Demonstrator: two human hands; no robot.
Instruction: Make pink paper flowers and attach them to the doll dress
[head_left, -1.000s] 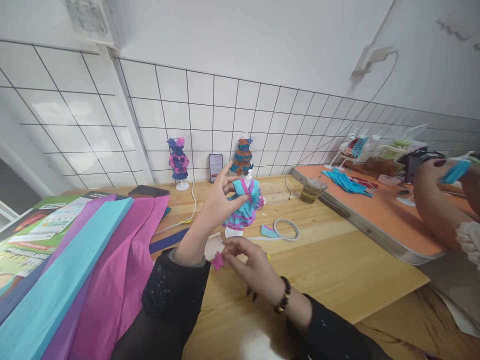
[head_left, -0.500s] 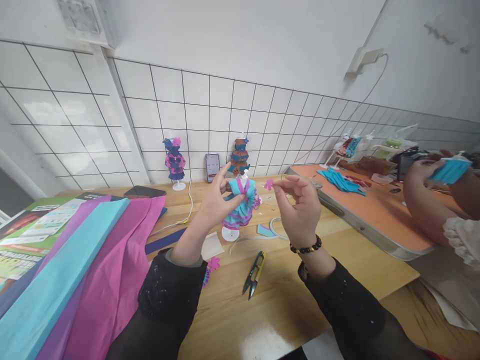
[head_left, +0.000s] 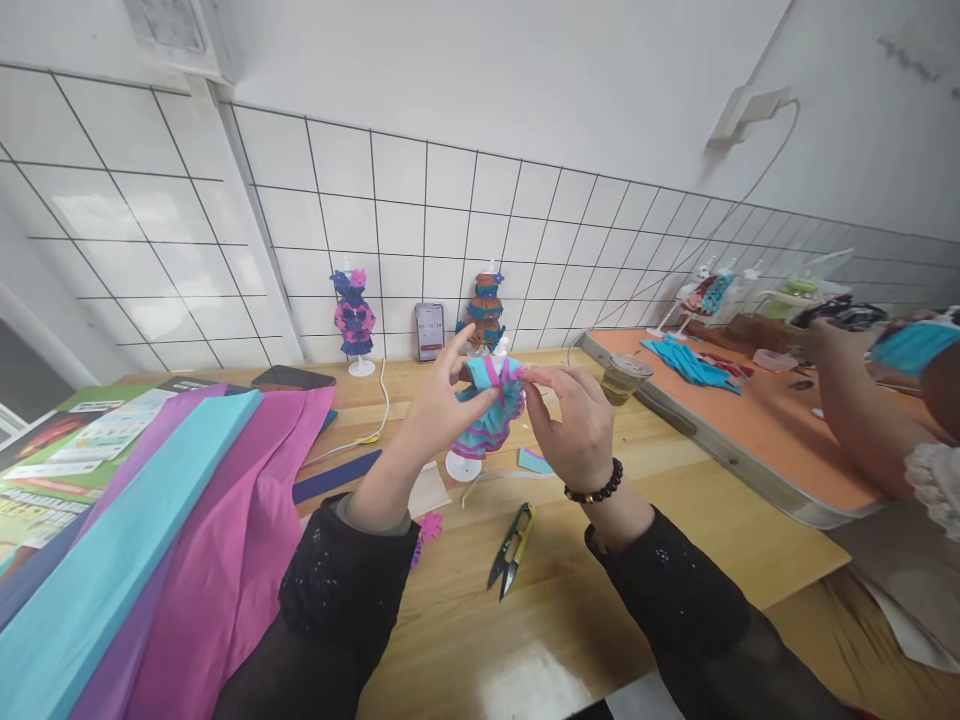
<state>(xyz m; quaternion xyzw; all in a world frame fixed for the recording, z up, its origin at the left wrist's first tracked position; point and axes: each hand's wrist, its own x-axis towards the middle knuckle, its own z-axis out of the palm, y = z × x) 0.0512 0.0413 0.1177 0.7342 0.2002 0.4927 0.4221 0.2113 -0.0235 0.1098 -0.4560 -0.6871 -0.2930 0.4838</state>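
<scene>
A small white dress form wears a turquoise dress [head_left: 484, 425] with pink trim and stands on a round white base. My left hand [head_left: 431, 410] grips the dress's left side between thumb and fingers. At its upper right, my right hand [head_left: 574, 420] is pinched at the shoulder; the pink flower is mostly hidden at the fingertips. Yellow-and-black thread snips [head_left: 512, 550] lie on the wooden table [head_left: 450, 620] below the hands. Another pink flower [head_left: 430, 527] rests near my left cuff.
Behind stand a blue-and-pink doll dress [head_left: 353, 315], a phone [head_left: 430, 332] and a brown-and-blue dress [head_left: 486, 305]. Coloured fabrics [head_left: 240, 480] cover the left. A glass cup [head_left: 626, 378] stands at right, beside an orange table [head_left: 780, 430] where another person's hands hold blue fabric.
My right hand has moved left with the pink flower, from beside the dress onto its shoulder. The view has shifted slightly, and the cup shows more fully.
</scene>
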